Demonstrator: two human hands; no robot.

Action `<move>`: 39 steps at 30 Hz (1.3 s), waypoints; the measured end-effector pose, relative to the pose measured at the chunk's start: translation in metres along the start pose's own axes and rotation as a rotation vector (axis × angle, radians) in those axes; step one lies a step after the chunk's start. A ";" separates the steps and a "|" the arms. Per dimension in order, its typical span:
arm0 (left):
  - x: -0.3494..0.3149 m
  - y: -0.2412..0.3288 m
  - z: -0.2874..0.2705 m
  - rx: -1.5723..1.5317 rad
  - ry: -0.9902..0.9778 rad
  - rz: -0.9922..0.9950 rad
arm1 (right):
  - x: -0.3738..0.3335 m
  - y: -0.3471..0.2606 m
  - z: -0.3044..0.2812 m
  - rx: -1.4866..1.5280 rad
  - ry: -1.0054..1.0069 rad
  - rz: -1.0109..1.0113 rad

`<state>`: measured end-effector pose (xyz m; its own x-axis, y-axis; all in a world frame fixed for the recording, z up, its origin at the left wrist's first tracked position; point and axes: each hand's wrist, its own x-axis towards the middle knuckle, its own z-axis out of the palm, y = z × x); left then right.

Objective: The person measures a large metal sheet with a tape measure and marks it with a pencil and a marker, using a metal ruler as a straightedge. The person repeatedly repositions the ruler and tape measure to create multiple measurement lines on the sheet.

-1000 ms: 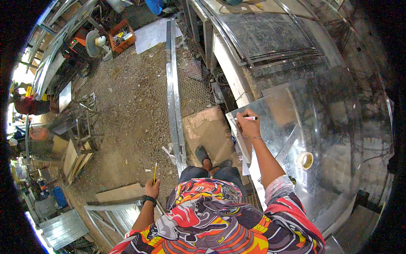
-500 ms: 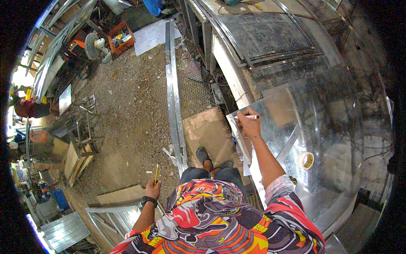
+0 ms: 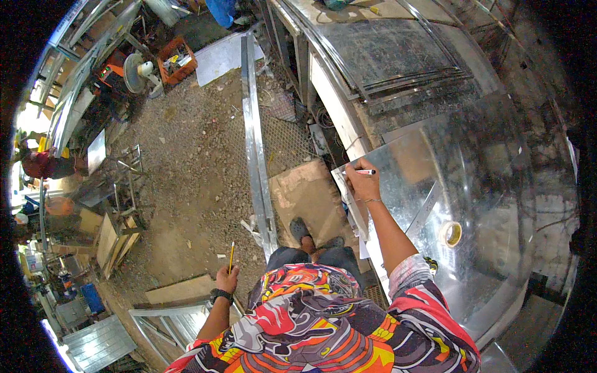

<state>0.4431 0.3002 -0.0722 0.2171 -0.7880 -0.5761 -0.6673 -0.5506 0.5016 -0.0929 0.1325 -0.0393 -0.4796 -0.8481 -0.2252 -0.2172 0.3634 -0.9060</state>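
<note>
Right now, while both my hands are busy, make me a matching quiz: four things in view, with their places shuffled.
Things
1. Yellow pencil
2. Tape roll
3. Marker pen
4. Electric fan

Places
A. In the right hand
B. Beside the orange crate
C. In the left hand
D. On the shiny metal sheet

Pairs: 1-C; 2-D; 3-A; 4-B

The right arm [image 3: 393, 235] reached up from the lower right of the frame, its wrist [image 3: 372, 200] nearly straight, and the right hand [image 3: 364, 180] sat just right of centre, bent into a pinch. The left arm [image 3: 213, 320] slanted up from the lower edge, less of it in view, and the left hand [image 3: 225, 281] was loosely curled in the lower left, well apart from the other.
</note>
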 end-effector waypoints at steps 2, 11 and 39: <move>-0.014 0.031 -0.007 0.057 0.044 0.019 | 0.000 -0.002 -0.003 0.010 0.000 -0.021; -0.003 0.053 0.005 -0.403 -0.074 0.129 | -0.062 -0.057 -0.048 0.610 0.131 0.219; -0.259 0.316 0.140 -0.261 -0.918 0.918 | -0.359 -0.037 -0.209 1.021 -0.142 0.378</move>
<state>0.0767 0.3688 0.1447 -0.8637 -0.4854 -0.1357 -0.1338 -0.0388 0.9902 -0.0900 0.5040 0.1498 -0.2505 -0.8095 -0.5310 0.7609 0.1745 -0.6250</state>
